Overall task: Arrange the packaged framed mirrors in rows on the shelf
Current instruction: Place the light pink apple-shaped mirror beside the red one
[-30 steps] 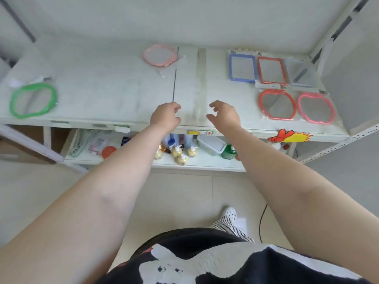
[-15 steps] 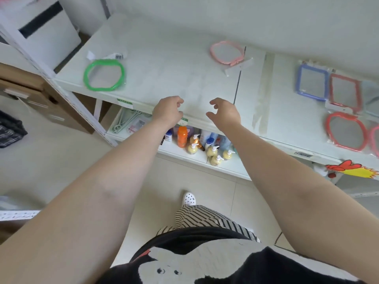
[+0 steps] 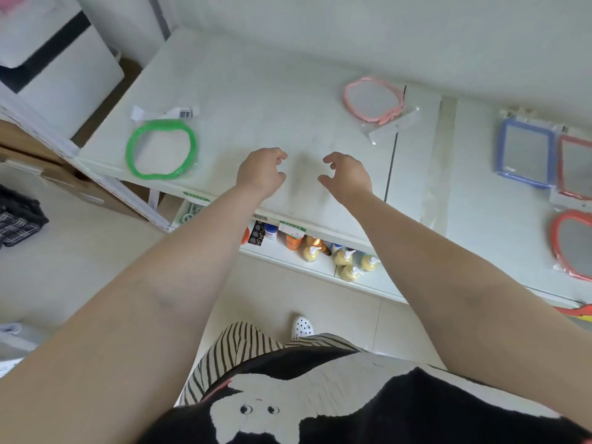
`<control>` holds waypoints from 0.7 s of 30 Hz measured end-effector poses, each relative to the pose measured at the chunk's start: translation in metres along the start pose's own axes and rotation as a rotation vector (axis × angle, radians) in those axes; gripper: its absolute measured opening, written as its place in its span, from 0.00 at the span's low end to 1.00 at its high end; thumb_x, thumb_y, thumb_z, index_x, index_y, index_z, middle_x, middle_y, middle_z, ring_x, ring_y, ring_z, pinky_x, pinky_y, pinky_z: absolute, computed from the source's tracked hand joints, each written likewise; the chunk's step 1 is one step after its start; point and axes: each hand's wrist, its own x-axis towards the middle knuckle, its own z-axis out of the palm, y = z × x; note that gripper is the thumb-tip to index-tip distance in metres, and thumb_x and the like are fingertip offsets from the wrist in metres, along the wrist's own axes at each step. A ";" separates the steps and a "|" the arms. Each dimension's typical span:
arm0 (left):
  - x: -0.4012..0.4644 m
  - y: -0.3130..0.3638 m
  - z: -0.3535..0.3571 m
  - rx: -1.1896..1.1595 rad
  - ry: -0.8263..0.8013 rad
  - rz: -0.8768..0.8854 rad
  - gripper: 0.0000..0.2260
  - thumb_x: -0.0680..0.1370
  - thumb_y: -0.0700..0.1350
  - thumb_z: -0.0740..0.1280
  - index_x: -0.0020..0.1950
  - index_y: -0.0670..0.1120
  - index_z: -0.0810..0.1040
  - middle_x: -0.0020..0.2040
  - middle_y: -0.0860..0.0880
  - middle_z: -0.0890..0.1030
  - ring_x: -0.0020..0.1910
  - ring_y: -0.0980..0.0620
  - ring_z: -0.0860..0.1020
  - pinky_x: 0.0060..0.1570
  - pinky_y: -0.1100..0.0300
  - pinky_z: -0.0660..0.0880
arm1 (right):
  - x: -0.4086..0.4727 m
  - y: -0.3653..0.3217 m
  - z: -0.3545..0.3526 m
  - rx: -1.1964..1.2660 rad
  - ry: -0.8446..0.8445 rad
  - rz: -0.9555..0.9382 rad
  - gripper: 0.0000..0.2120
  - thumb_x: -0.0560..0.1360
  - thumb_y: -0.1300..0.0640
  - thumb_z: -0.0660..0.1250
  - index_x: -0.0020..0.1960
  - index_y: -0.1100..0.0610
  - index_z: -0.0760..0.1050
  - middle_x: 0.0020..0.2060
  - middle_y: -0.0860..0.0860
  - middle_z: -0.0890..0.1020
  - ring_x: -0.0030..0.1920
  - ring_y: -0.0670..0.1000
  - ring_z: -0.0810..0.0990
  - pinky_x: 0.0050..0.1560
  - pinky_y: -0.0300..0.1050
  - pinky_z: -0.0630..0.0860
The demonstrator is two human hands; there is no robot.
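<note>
My left hand (image 3: pixel 261 173) and right hand (image 3: pixel 347 174) hover over the shelf's (image 3: pixel 256 100) front edge, fingers loosely curled, empty; red mirror (image 3: pixel 573 243) cut off right.

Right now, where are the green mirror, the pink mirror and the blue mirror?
green mirror (image 3: pixel 161 154): head view, middle of its glass.
pink mirror (image 3: pixel 372 98): head view, middle of its glass.
blue mirror (image 3: pixel 525 152): head view, middle of its glass.

A plain white wall (image 3: pixel 352 33) rises behind the white shelf (image 3: pixel 256 100). Pale floor tiles (image 3: pixel 96 257) spread below, with cardboard boxes (image 3: pixel 38 161) stacked at the left.
</note>
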 end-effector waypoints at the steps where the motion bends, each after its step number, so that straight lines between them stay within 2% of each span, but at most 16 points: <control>1: 0.008 0.002 0.000 0.000 -0.011 0.016 0.20 0.75 0.40 0.66 0.67 0.47 0.74 0.63 0.47 0.79 0.63 0.47 0.76 0.62 0.55 0.72 | 0.004 0.000 0.000 0.003 0.002 0.015 0.20 0.75 0.53 0.67 0.67 0.51 0.72 0.60 0.52 0.77 0.59 0.54 0.77 0.53 0.48 0.77; 12: 0.084 -0.010 -0.018 0.055 -0.196 0.243 0.19 0.75 0.40 0.65 0.66 0.49 0.75 0.63 0.49 0.78 0.63 0.48 0.75 0.62 0.54 0.73 | 0.026 -0.023 0.015 0.077 0.160 0.299 0.19 0.75 0.54 0.67 0.66 0.51 0.72 0.60 0.51 0.77 0.60 0.53 0.76 0.52 0.47 0.76; 21: 0.123 -0.030 -0.056 0.119 -0.296 0.429 0.20 0.75 0.40 0.65 0.66 0.49 0.74 0.64 0.50 0.78 0.64 0.49 0.75 0.59 0.58 0.71 | 0.010 -0.071 0.027 0.126 0.337 0.528 0.20 0.75 0.52 0.68 0.66 0.51 0.73 0.60 0.51 0.78 0.58 0.53 0.78 0.50 0.47 0.76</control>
